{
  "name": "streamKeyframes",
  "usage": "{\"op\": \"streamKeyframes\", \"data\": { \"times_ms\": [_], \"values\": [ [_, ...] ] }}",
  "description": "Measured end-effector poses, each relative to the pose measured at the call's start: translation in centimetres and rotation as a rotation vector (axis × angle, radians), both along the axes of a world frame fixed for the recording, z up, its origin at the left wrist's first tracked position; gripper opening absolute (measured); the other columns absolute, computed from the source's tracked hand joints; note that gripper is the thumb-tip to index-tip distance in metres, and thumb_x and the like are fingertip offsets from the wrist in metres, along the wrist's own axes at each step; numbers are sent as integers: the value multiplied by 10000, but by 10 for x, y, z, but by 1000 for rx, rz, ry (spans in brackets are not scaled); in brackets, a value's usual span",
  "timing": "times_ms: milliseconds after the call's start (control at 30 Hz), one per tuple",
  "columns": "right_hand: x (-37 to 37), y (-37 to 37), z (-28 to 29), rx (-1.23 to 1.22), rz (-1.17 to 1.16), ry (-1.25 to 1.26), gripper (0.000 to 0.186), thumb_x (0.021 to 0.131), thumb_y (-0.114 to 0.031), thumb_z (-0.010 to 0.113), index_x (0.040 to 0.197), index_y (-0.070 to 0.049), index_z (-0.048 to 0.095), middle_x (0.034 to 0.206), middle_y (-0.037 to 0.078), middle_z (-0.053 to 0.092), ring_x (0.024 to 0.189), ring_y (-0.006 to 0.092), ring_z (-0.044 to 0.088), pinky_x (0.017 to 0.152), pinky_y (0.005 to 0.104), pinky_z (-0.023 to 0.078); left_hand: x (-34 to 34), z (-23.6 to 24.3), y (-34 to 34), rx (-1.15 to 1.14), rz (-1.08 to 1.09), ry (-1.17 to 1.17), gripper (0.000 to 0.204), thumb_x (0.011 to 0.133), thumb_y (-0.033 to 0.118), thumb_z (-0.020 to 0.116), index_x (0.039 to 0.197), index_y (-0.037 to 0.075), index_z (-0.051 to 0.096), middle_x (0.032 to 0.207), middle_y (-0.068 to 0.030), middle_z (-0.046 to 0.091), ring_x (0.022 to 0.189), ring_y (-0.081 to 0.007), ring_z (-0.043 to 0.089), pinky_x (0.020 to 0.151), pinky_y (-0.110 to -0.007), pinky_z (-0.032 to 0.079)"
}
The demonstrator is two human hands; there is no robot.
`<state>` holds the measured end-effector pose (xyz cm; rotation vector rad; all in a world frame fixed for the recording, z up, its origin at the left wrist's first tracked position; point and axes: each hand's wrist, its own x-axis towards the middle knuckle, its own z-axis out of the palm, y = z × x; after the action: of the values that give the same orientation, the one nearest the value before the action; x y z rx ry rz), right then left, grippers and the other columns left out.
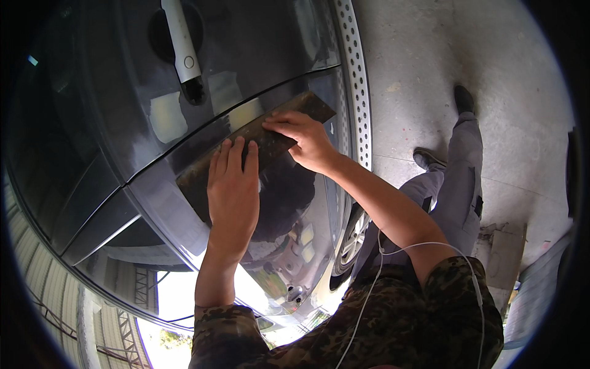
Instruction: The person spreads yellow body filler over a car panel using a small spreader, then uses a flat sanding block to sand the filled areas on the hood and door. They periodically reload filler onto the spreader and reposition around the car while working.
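A long, thin, dark brown strip [318, 109], worn and patchy, lies slantwise against the grey car panel [161, 184], just below the door seam. My left hand [234, 184] rests on the strip, fingers stretched out and a little apart, tips near its upper edge. Farther right, my right hand [307, 140] grips the strip, fingers over its upper part and thumb near its lower edge. Beside the strip's upper edge shows a pale yellowish filler patch [246, 114]. The panel behind my hands is partly hidden.
Above is a door with a light door handle [182, 43] and another filler patch [168, 117]. A perforated running board [358, 80] edges the car; a wheel [351, 243] sits below my right forearm. A white cord [424, 245] crosses my front. My shoes [464, 99] stand on concrete floor [405, 55].
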<state>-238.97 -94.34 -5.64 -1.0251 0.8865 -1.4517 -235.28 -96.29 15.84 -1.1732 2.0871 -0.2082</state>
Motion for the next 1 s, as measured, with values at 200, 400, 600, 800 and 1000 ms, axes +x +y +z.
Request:
{"op": "streamKeyframes", "data": {
  "times_ms": [200,400,600,800,1000],
  "values": [
    [-17,7,0,-19,82,29,624,659,170,602,1212,-101,697,1239,85,653,1162,285,626,974,365,545,-13,5,6,51,11,-38,462,822,-70,573,1280,-13,599,1306,-183,585,1224,-384,558,1034,-445,480],
    [-31,14,7,-9,-13,76,633,654,163,599,1220,-106,688,1255,76,640,1179,281,610,991,377,528,-30,9,-1,86,-25,-57,409,842,45,624,1249,3,632,1286,-176,598,1227,-356,557,1066,-444,454],
    [-21,-13,7,-39,-150,39,661,640,173,578,1230,-107,682,1259,77,630,1187,286,605,1014,378,512,-32,9,-22,16,-48,-68,457,836,-23,561,1290,20,600,1333,-165,569,1282,-361,523,1057,-454,455],
    [-17,-25,9,-54,-175,31,649,626,154,605,1223,-91,673,1246,73,625,1196,293,592,1001,409,506,-34,12,-32,5,-48,-50,453,843,-27,554,1292,18,595,1335,-172,562,1277,-371,523,1055,-464,453],
    [-19,-32,7,-47,-181,30,680,617,170,586,1231,-105,683,1254,70,632,1192,289,603,992,393,524,-36,10,-41,-9,-104,-67,419,822,59,614,1237,3,632,1301,-176,580,1246,-350,548,1070,-452,453]
  ]
}}
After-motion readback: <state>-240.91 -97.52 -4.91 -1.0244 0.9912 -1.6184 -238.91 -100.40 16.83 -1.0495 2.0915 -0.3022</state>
